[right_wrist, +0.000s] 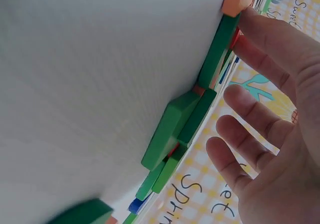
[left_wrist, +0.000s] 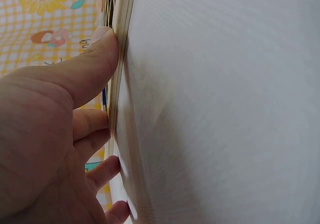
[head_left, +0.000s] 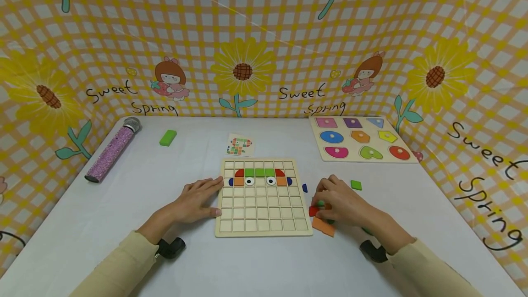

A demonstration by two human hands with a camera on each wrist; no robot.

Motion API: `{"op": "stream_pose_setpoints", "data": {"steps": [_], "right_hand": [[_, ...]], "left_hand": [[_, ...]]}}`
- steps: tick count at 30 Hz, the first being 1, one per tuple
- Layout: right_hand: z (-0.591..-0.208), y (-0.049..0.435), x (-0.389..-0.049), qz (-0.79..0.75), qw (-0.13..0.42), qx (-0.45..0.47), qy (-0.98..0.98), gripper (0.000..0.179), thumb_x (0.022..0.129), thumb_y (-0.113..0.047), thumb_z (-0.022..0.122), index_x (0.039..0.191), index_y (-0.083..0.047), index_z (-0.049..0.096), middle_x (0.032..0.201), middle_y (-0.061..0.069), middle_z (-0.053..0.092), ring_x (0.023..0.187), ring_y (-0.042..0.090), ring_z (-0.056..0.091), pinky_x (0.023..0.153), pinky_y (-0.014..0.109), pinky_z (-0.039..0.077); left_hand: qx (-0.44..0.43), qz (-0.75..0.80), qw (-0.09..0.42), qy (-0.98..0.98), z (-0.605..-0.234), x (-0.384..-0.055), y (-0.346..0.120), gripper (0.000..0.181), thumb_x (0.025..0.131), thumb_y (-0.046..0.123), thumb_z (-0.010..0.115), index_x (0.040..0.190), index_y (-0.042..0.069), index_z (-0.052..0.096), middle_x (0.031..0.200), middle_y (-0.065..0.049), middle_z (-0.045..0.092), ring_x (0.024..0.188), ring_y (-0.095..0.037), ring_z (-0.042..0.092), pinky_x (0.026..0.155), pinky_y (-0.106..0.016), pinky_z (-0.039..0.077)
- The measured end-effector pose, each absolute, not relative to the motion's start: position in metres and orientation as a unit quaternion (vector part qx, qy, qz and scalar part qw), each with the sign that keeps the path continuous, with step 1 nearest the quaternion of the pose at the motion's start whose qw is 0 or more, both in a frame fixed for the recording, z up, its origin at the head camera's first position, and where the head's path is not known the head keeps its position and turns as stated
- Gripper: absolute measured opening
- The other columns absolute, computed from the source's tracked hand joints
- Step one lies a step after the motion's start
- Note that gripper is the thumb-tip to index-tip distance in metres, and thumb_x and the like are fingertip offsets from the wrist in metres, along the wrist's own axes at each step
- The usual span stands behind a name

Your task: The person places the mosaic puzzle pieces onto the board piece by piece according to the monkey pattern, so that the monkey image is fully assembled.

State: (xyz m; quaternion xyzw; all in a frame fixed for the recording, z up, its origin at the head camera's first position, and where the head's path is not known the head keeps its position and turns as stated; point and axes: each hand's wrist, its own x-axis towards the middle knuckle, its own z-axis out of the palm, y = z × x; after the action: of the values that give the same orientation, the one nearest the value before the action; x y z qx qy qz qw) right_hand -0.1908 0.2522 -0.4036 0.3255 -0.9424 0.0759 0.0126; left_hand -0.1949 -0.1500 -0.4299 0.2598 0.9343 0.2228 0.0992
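Grid board (head_left: 261, 214): one, pale wood, flat at the middle of the white table (head_left: 177, 164). Placed in its upper part: red corner pieces (head_left: 239, 173), one at each end of a line of green squares (head_left: 259, 173); below these, two eye tiles (head_left: 249, 181), each with an orange square (head_left: 239, 182) on its outer side, and a blue half-round (head_left: 231, 181) at each end. The lower rows show bare wood.

Left hand (head_left: 198, 200): at the board's left edge; fingers extended and spread, thumb apart from them, fingertips and thumb touching the edge; nothing grasped.

Right hand (head_left: 344, 203): beside the board's right edge, low over a group of loose blocks; thumb and forefinger close together by a red block (head_left: 314, 211), the other three fingers bent slightly and apart. Whether the thumb and forefinger have hold of a block cannot be told.

Loose blocks: orange block (head_left: 323, 227), just below the red one; several green blocks (right_wrist: 172, 126), partly hidden under the hand in the head view; blue piece (head_left: 305, 188), just off the board's right edge; green tile (head_left: 356, 185), above the right wrist.

Picture card (head_left: 240, 145): one, just behind the board.

Knob puzzle (head_left: 347, 137): one, back right, coloured shapes in their places.

Microphone (head_left: 113, 150): one, pink glitter handle, back left; green bar (head_left: 167, 138) to its right.
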Motion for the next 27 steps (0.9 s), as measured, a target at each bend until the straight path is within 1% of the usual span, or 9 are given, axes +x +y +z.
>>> {"op": "stream_pose_setpoints", "data": {"steps": [7, 12, 15, 21, 27], "right_hand": [[-0.4049, 0.2541, -0.1886, 0.075, 0.025, 0.348, -0.934, 0.026, 0.073, -0.028, 0.081, 0.097, -0.026, 0.074, 0.100, -0.003, 0.060, 0.095, 0.013, 0.042, 0.073, 0.027, 0.037], [-0.4057, 0.2575, -0.1895, 0.076, 0.016, 0.353, -0.932, 0.025, 0.074, -0.025, 0.079, 0.098, -0.027, 0.074, 0.102, -0.003, 0.060, 0.096, 0.013, 0.042, 0.075, 0.029, 0.038], [-0.4057, 0.2602, -0.1900, 0.074, 0.013, 0.347, -0.935, 0.025, 0.074, -0.024, 0.079, 0.098, -0.028, 0.073, 0.102, -0.004, 0.060, 0.098, 0.014, 0.042, 0.076, 0.030, 0.040], [-0.4051, 0.2623, -0.1893, 0.077, 0.022, 0.350, -0.933, 0.023, 0.073, -0.022, 0.079, 0.095, -0.027, 0.073, 0.099, -0.004, 0.060, 0.096, 0.014, 0.043, 0.075, 0.029, 0.041], [-0.4042, 0.2616, -0.1886, 0.102, -0.009, 0.326, -0.940, 0.020, 0.073, -0.023, 0.080, 0.092, -0.027, 0.073, 0.098, -0.006, 0.059, 0.096, 0.012, 0.040, 0.073, 0.026, 0.041]], "left_hand": [[0.259, 0.223, 0.100, 0.934, -0.4297, -0.1946, -0.1500, 0.077, 0.087, 0.041, 0.064, 0.149, 0.009, 0.029, 0.158, -0.007, 0.024, 0.143, -0.035, 0.022, 0.105, -0.059, 0.021], [0.262, 0.225, 0.098, 0.933, -0.4303, -0.1947, -0.1503, 0.078, 0.087, 0.041, 0.063, 0.149, 0.009, 0.029, 0.158, -0.007, 0.024, 0.143, -0.035, 0.022, 0.105, -0.059, 0.022], [0.262, 0.223, 0.098, 0.934, -0.4302, -0.1952, -0.1504, 0.078, 0.087, 0.042, 0.063, 0.149, 0.009, 0.029, 0.158, -0.007, 0.024, 0.143, -0.035, 0.022, 0.105, -0.059, 0.021], [0.260, 0.224, 0.098, 0.934, -0.4297, -0.1956, -0.1500, 0.078, 0.087, 0.041, 0.064, 0.149, 0.009, 0.029, 0.158, -0.007, 0.024, 0.143, -0.035, 0.022, 0.105, -0.059, 0.021], [0.260, 0.222, 0.099, 0.934, -0.4294, -0.1952, -0.1502, 0.078, 0.087, 0.042, 0.064, 0.149, 0.009, 0.029, 0.158, -0.007, 0.024, 0.143, -0.035, 0.022, 0.105, -0.059, 0.021]]}}
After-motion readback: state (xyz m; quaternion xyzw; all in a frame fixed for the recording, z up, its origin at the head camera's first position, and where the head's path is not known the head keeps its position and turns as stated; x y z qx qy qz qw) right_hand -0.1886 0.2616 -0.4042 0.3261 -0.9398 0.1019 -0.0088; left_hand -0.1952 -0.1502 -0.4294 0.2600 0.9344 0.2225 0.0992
